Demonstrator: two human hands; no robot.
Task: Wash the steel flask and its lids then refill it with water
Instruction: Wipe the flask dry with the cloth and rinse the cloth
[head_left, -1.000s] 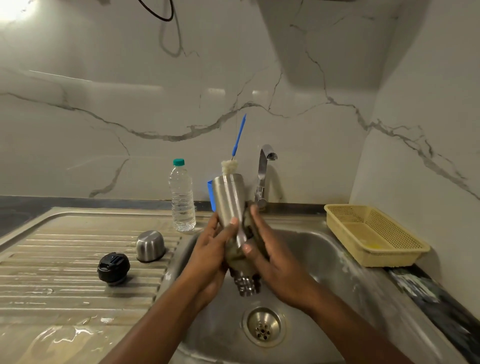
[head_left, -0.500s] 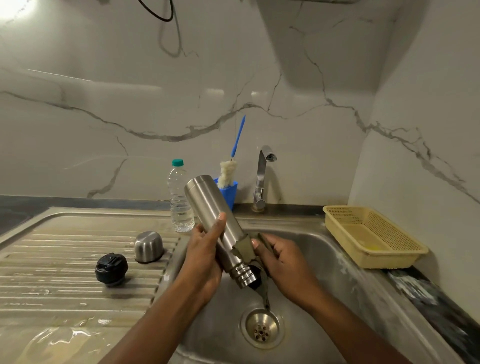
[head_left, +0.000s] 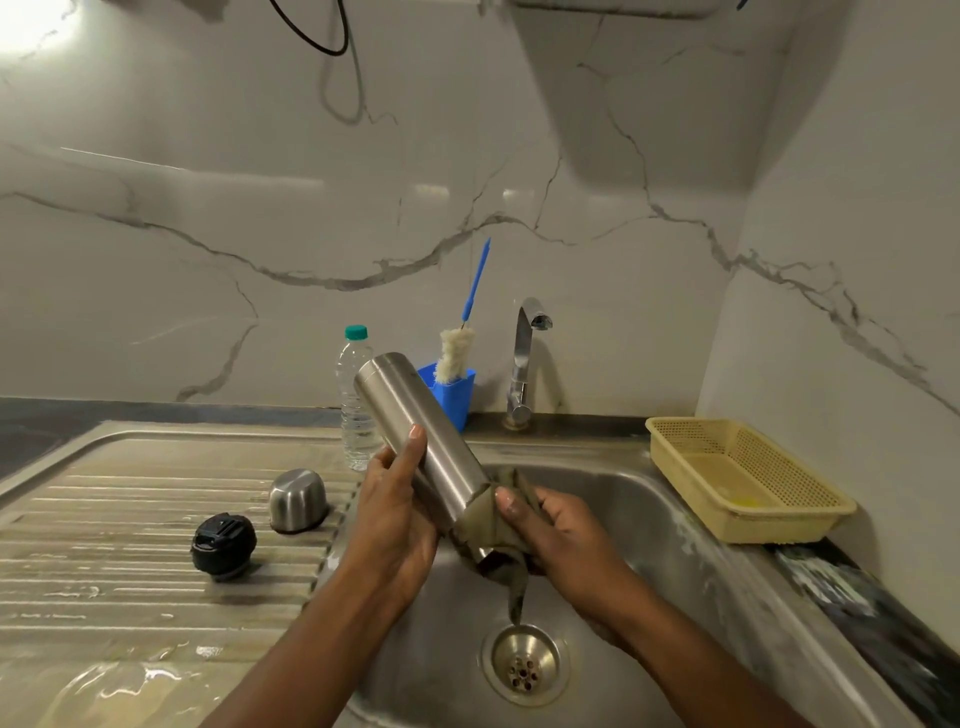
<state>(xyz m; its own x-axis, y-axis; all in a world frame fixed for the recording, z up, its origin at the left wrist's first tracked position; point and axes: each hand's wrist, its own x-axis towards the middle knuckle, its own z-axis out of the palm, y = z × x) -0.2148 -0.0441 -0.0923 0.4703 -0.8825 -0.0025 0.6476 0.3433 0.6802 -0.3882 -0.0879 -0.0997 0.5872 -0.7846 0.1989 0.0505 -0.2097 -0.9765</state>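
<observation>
The flask (head_left: 421, 441) had tipped further, base far-left, mouth near-right; left hand (head_left: 395, 514) gripped its body, right hand (head_left: 561, 535) clasped the cloth (head_left: 493, 525) around the neck.

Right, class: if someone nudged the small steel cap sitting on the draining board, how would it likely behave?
The steel cap looks stiff and probably light, being small and hollow-looking. It rests with its dome up on the ribbed draining board, so it would more likely slide than roll. The board looks wet, so it may skid easily.
</observation>
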